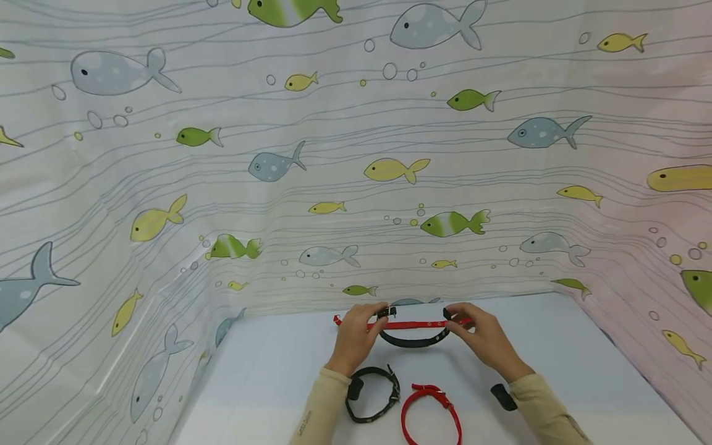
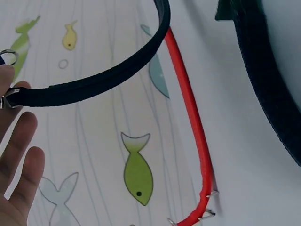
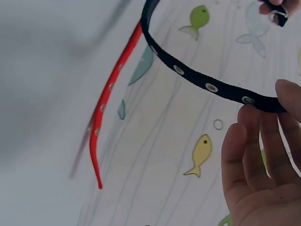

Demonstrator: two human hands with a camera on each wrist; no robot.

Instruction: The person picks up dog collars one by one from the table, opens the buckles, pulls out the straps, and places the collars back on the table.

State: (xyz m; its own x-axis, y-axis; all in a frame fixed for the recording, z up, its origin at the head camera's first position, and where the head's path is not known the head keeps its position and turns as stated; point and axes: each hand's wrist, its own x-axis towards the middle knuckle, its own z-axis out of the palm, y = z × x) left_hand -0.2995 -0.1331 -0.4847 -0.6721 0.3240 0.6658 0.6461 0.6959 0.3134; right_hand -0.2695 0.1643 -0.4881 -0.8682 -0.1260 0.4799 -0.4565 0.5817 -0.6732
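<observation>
A black collar [image 1: 414, 342] with metal eyelets hangs in an open curve between the two hands. At its buckle end, the left hand [image 1: 356, 334] pinches the strap near the metal buckle [image 2: 10, 98]. The right hand [image 1: 483, 337] holds the other end between thumb and fingers, close to the eyelets [image 3: 211, 87]. Behind it, an unbuckled red collar [image 1: 414, 324] stretches across the white surface. Nearer the body lie a black collar fastened in a loop [image 1: 364, 420] and a red collar fastened in a loop [image 1: 404, 420].
The white table [image 1: 267, 371] meets a fish-patterned covering [image 1: 334, 185] at the back and both sides. A small dark piece [image 1: 503, 397] sits beside the right sleeve, and another [image 1: 355, 388] by the left wrist.
</observation>
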